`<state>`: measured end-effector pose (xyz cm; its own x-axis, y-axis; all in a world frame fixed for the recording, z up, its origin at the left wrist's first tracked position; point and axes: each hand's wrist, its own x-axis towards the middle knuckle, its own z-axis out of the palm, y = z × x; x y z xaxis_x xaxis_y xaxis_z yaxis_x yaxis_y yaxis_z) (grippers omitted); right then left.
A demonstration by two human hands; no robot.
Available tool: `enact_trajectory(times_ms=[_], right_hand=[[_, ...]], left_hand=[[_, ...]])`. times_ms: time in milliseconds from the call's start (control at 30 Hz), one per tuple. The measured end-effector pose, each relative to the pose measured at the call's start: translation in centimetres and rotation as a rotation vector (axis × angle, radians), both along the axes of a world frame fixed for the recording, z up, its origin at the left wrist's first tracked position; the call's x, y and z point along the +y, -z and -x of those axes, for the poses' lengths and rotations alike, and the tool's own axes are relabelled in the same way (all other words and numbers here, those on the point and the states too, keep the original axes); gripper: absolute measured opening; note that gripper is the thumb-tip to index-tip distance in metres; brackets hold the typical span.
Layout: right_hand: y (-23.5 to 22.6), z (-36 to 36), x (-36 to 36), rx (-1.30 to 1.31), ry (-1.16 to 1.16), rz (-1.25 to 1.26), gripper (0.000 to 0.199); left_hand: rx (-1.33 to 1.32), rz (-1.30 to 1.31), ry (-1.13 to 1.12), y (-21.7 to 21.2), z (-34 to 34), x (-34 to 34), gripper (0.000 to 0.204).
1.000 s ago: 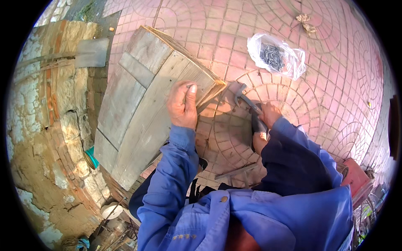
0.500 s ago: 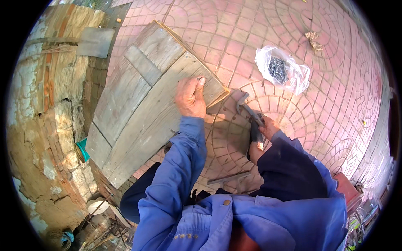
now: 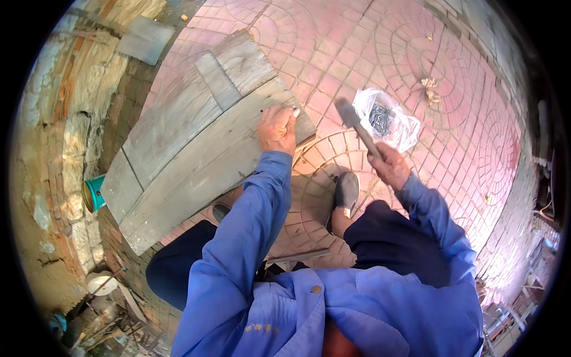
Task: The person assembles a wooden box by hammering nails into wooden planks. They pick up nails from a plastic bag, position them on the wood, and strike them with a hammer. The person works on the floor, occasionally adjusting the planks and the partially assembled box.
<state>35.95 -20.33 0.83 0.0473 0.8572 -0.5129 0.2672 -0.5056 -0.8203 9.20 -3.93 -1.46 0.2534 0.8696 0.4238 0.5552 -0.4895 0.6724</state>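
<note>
The left hand (image 3: 277,128) lay on the near corner of the weathered plank panel (image 3: 196,143), fingertips pinched together as if steadying a small nail too tiny to make out. To its right, the right hand (image 3: 388,165) was clenched around a raised hammer (image 3: 355,123). A good strike probably called for a short, square tap, fingers kept low, the panel pressed flat.

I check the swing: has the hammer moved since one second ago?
Yes. The hammer in the right hand has gone up and away from the boards, toward the plastic bag.
</note>
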Motion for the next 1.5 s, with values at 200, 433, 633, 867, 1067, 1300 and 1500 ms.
enact_trajectory(times_ms=[200, 433, 633, 867, 1067, 1300, 1500], right_hand=[[-15.6, 5.0, 5.1, -0.017, -0.188, -0.258, 0.023], [-11.6, 7.6, 3.2, -0.374, -0.266, -0.174, 0.028], [-13.4, 8.3, 2.6, -0.355, -0.215, -0.309, 0.031], [-7.3, 7.9, 7.2, -0.155, 0.032, -0.015, 0.031], [3.0, 8.8, 17.3, 0.048, 0.191, -0.079, 0.03], [3.5, 9.2, 17.6, 0.13, 0.144, -0.021, 0.029], [3.1, 9.4, 18.2, -0.076, -0.006, -0.154, 0.033]], left_hand=[[0.04, 0.0, -0.011, 0.2, 0.5, 0.0, 0.013], [-0.038, -0.022, -0.012, 0.2, -0.1, -0.2, 0.017], [-0.004, 0.024, -0.013, 0.4, 0.5, -0.2, 0.014], [0.011, 0.093, 0.002, -0.2, 0.4, -0.4, 0.02], [-0.003, 0.024, -0.076, 0.4, -0.2, -0.2, 0.027], [-0.009, 0.156, -0.064, -0.6, 0.4, -0.9, 0.032], [-0.133, 0.342, -0.063, 0.0, 1.4, 0.6, 0.03]])
